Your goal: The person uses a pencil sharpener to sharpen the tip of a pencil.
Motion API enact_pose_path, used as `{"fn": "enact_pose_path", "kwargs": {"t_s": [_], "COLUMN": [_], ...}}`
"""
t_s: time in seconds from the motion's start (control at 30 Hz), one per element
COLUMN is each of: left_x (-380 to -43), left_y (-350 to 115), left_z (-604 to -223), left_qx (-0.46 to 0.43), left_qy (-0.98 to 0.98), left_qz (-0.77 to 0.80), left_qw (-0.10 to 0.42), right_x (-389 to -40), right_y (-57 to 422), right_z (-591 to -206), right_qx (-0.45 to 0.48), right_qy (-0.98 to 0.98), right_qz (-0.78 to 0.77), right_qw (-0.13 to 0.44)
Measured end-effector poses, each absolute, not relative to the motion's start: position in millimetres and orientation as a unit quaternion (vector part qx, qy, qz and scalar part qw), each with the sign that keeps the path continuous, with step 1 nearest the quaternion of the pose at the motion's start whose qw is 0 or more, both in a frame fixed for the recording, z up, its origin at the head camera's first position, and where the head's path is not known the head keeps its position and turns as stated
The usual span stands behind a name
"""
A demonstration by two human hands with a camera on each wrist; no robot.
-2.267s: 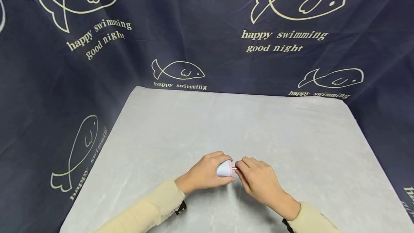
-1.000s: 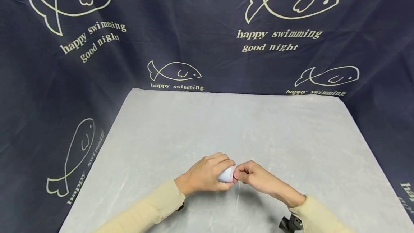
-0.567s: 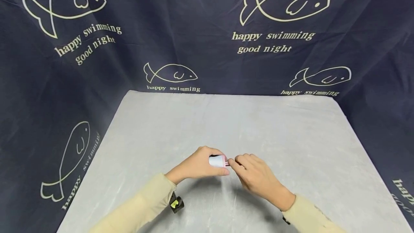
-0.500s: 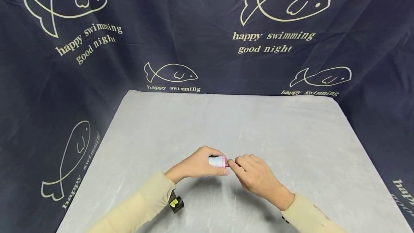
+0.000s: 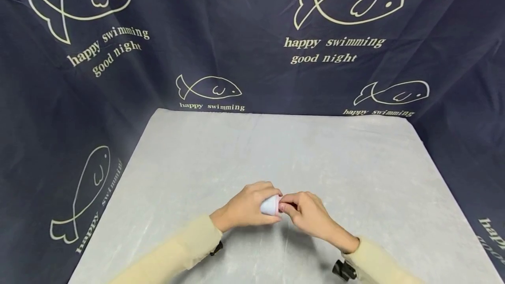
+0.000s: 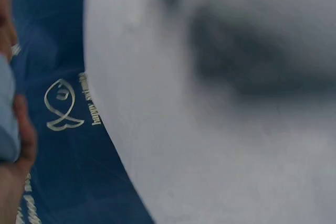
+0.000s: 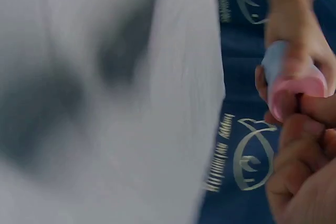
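Rolls right hand (image 5: 309,214) over since half a second ago, with cylinder (image 5: 269,206) sitting slightly lower in head view. Shows lifting and gripping as done; seems midway through work at pink end (image 7: 310,84); cannot tell how much remains. Clamps left hand (image 5: 245,205) round cylinder above surface (image 5: 236,157); pinches with right, probably on hidden rod. Holds hands close together, with forearms angled inward.

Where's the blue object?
The blue object is low, slightly right of centre in the head view, in the left hand, its pink rim by the right hand.
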State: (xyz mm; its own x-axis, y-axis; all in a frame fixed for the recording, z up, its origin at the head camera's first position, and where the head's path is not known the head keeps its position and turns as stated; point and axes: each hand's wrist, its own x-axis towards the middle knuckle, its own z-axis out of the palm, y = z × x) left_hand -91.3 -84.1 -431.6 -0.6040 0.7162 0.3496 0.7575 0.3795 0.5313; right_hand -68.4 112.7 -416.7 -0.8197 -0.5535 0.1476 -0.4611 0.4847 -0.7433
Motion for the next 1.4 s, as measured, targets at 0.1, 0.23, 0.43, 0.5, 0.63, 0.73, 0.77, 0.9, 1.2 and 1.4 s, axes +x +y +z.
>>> {"fn": "enact_pose_path", "kwargs": {"t_s": [0.1,0.23,0.43,0.5,0.63,0.73,0.77,0.9,1.2,1.4], "left_x": [-92,-93,-96,-98,-102,-106,-107,-112,-113,-104], "left_y": [-81,-79,-81,-82,-85,-86,-87,-92,-94,-88], "left_z": [-438,-443,-438,-433,-424,-420,-419,-417,-413,-419], "left_qx": [-0.506,-0.529,-0.489,-0.464,-0.402,-0.352,-0.337,-0.289,-0.312,-0.363], "left_qy": [-0.821,-0.808,-0.841,-0.858,-0.882,-0.886,-0.883,-0.854,-0.810,-0.832], "left_qz": [-0.205,-0.137,-0.164,-0.180,-0.240,-0.302,-0.327,-0.418,-0.467,-0.415], "left_qw": [0.167,0.222,0.163,0.129,0.050,-0.009,-0.028,-0.107,-0.168,-0.064], "right_x": [-76,-84,-83,-81,-79,-81,-83,-88,-93,-85], "right_y": [120,127,125,122,116,113,113,112,110,107], "right_z": [-419,-426,-426,-425,-428,-432,-433,-436,-440,-432], "right_qx": [-0.183,-0.135,-0.218,-0.253,-0.314,-0.362,-0.377,-0.424,-0.474,-0.430], "right_qy": [0.770,0.705,0.820,0.861,0.888,0.869,0.860,0.827,0.755,0.814], "right_qz": [-0.551,-0.591,-0.484,-0.428,-0.322,-0.267,-0.252,-0.196,-0.102,-0.163], "right_qw": [0.263,0.369,0.214,0.108,-0.094,-0.207,-0.234,-0.313,-0.443,-0.356]}}
